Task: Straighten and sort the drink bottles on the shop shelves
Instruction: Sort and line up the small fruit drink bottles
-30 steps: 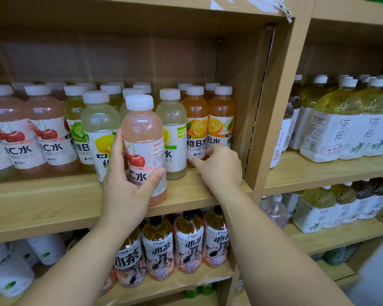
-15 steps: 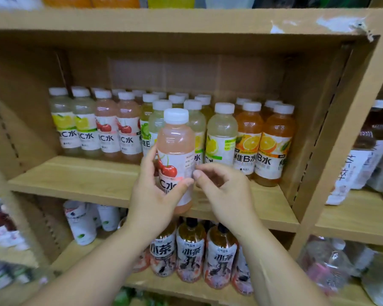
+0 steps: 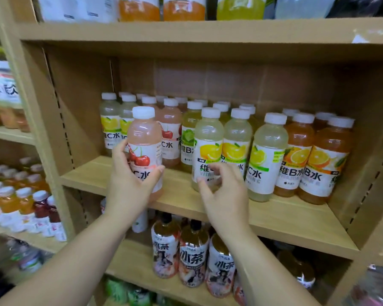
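Note:
My left hand (image 3: 128, 186) grips a pink cherry drink bottle (image 3: 144, 138) with a white cap, upright near the front edge of the middle wooden shelf (image 3: 285, 219). My right hand (image 3: 224, 195) hovers open in front of a pale lemon bottle (image 3: 208, 138), fingers spread and close to its label, holding nothing. Behind stand rows of lemon bottles (image 3: 110, 120) at the left, cherry bottles (image 3: 170, 129), a lime-label bottle (image 3: 189, 133), more lemon bottles (image 3: 268, 155) and orange bottles (image 3: 329, 160) at the right.
Brown tea bottles (image 3: 194, 259) fill the shelf below. More drinks stand on the top shelf (image 3: 184, 9) and in the left bay (image 3: 24, 202). Upright wooden posts (image 3: 38, 120) bound the bay. Bare shelf board (image 3: 91, 171) lies left of the held bottle.
My left hand has carried the cherry bottle leftward along the shelf front. My right hand has let go of it and now hovers by a lemon bottle. The view has swung left.

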Tool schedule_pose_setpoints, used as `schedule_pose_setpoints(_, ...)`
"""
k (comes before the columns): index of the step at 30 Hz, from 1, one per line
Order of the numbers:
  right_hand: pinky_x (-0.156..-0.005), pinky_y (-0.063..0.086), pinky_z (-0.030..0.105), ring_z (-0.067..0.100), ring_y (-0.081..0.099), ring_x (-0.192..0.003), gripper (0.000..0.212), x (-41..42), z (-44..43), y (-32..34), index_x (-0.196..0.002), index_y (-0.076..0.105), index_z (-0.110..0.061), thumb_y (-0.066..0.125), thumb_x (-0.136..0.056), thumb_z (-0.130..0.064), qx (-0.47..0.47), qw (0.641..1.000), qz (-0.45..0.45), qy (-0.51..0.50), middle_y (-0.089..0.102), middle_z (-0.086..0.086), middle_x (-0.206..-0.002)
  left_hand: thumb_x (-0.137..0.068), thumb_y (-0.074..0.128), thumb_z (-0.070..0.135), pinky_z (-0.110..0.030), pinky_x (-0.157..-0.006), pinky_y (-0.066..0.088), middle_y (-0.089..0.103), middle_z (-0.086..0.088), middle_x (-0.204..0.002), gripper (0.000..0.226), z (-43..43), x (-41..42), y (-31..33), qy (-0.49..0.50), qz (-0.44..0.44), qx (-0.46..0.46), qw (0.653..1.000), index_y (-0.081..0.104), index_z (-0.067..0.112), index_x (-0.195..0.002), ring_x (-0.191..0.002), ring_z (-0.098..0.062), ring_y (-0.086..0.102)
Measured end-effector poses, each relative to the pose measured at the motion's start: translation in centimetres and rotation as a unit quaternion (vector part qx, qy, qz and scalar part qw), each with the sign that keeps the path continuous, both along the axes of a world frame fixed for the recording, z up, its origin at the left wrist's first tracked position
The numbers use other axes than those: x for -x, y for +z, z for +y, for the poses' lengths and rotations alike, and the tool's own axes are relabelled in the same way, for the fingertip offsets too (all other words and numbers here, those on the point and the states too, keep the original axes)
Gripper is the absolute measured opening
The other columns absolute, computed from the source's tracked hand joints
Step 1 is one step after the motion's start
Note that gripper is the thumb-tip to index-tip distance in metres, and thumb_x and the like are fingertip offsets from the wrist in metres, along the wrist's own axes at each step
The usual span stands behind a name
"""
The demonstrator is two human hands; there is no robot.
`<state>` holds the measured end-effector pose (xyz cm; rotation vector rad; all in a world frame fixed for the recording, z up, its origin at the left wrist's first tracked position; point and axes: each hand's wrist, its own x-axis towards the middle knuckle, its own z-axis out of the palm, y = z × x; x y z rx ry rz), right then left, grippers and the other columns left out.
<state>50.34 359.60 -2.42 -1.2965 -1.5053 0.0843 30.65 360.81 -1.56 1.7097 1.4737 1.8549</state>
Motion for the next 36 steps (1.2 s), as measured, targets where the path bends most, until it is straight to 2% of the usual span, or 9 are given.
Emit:
schedule_pose_setpoints(6, -0.093, 0.051, 0.035, 0.016, 0.057, -0.110, 0.054, 1.6, 1.4, 0.0, -0.132, 0.051, -0.027, 0.077, -0.086, -0.040, 0.006, 0.993, 0.042, -0.109, 0.048, -0.009, -0.123, -0.067, 0.092, 0.042, -0.043, -0.101, 0.053, 0.055, 0.002, -0.139, 0.101, 5.0, 2.2, 0.4, 0.008, 0.034, 0.024, 0.999, 0.026, 0.038, -0.144, -0.121, -0.020, 0.059)
schedule_pose_setpoints(10, -0.095, 0.053, 0.039, 0.018, 0.059, -0.113, 0.069, 2.5, 1.8, -0.1, -0.141, 0.046, -0.024, 0.077, -0.083, -0.046, 0.026, 0.985, 0.018, -0.168, 0.052, -0.005, -0.128, -0.069, 0.091, 0.045, -0.040, -0.100, 0.050, 0.056, 0.002, -0.141, 0.102, 6.5, 3.0, 0.6, -0.016, 0.077, 0.030, 0.996, 0.026, 0.034, -0.147, -0.123, -0.020, 0.058)
schedule_pose_setpoints(15, -0.088, 0.053, 0.035, 0.018, 0.060, -0.114, 0.084, 3.3, 1.4, -0.4, -0.149, 0.036, -0.022, 0.072, -0.083, -0.059, 0.078, 0.969, -0.056, -0.229, 0.050, -0.004, -0.134, -0.076, 0.086, 0.028, -0.033, -0.098, 0.049, 0.057, 0.010, -0.139, 0.097, 7.2, 5.5, 0.6, -0.111, 0.099, 0.037, 0.988, 0.028, 0.031, -0.153, -0.120, -0.011, 0.059)
schedule_pose_setpoints(21, -0.088, 0.054, 0.039, 0.020, 0.060, -0.116, 0.085, 4.2, 1.6, -0.3, -0.148, 0.037, -0.019, 0.070, -0.082, -0.061, 0.106, 0.952, -0.077, -0.276, 0.052, -0.002, -0.134, -0.076, 0.087, 0.031, -0.032, -0.097, 0.047, 0.062, 0.004, -0.132, 0.077, 10.7, 5.0, 1.0, -0.142, 0.130, 0.046, 0.980, 0.042, 0.025, -0.138, -0.122, -0.018, 0.059)
schedule_pose_setpoints(27, -0.094, 0.052, 0.034, 0.015, 0.057, -0.117, 0.086, 3.8, 1.7, -0.5, -0.146, 0.040, -0.018, 0.075, -0.078, -0.058, 0.100, 0.955, -0.075, -0.269, 0.053, -0.003, -0.132, -0.078, 0.087, 0.030, -0.023, -0.103, 0.033, 0.055, -0.003, -0.141, 0.092, 12.3, 4.3, 0.8, -0.145, 0.127, 0.045, 0.980, 0.037, 0.021, -0.154, -0.132, -0.019, 0.047)
schedule_pose_setpoints(30, -0.092, 0.049, 0.029, 0.011, 0.058, -0.113, 0.080, 3.8, 1.5, -0.4, -0.140, 0.045, -0.022, 0.078, -0.076, -0.055, 0.089, 0.961, -0.060, -0.254, 0.055, -0.006, -0.127, -0.074, 0.089, 0.033, -0.027, -0.104, 0.038, 0.057, -0.002, -0.138, 0.092, 12.6, 4.4, 0.4, -0.149, 0.113, 0.048, 0.981, 0.041, 0.024, -0.152, -0.131, -0.019, 0.051)
schedule_pose_setpoints(32, -0.089, 0.054, 0.032, 0.012, 0.062, -0.106, 0.076, 3.9, 1.4, -0.4, -0.135, 0.045, -0.028, 0.077, -0.073, -0.058, 0.090, 0.966, -0.050, -0.238, 0.059, -0.010, -0.123, -0.070, 0.090, 0.037, -0.035, -0.105, 0.046, 0.057, 0.000, -0.135, 0.093, 12.6, 4.4, 0.4, -0.144, 0.093, 0.057, 0.984, 0.043, 0.028, -0.149, -0.126, -0.020, 0.056)
schedule_pose_setpoints(34, -0.083, 0.058, 0.039, 0.013, 0.068, -0.098, 0.075, 3.9, 1.4, -0.4, -0.134, 0.041, -0.034, 0.074, -0.072, -0.062, 0.097, 0.968, -0.050, -0.225, 0.063, -0.014, -0.123, -0.070, 0.089, 0.041, -0.036, -0.101, 0.048, 0.055, 0.002, -0.128, 0.086, 11.9, 4.5, 0.6, -0.103, 0.070, 0.023, 0.992, 0.046, 0.026, -0.143, -0.115, -0.017, 0.057)
schedule_pose_setpoints(36, -0.083, 0.058, 0.038, 0.013, 0.069, -0.100, 0.078, 3.8, 1.4, -0.3, -0.139, 0.037, -0.036, 0.075, -0.075, -0.062, 0.111, 0.968, -0.062, -0.215, 0.065, -0.016, -0.128, -0.079, 0.082, 0.041, -0.029, -0.089, 0.044, 0.053, 0.001, -0.112, 0.066, 10.5, 4.6, 0.9, -0.055, 0.062, -0.099, 0.992, 0.055, 0.012, -0.131, -0.099, -0.013, 0.051)
